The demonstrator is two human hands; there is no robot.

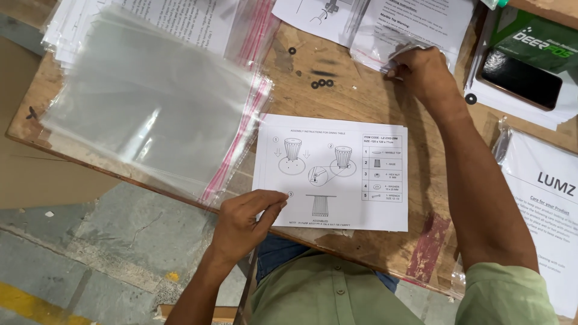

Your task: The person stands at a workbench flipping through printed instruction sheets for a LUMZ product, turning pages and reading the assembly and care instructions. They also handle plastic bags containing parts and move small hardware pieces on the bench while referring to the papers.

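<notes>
The left hand (244, 222) has its grip pressed together, pinching the near-left edge of a white assembly instruction sheet (337, 174) that lies flat on the wooden worktop (361, 96) in front of the person. The right hand (424, 72) reaches to the far side, its grip closed on a small clear plastic bag (385, 51) lying over printed papers. Between the hands, a few black washers (322, 82) are scattered on the bare wood. To the left sits a fanned stack of clear zip bags (150, 102) with red seal strips. At the far right, a dark phone (521, 79) rests on a green booklet (545, 39).
</notes>
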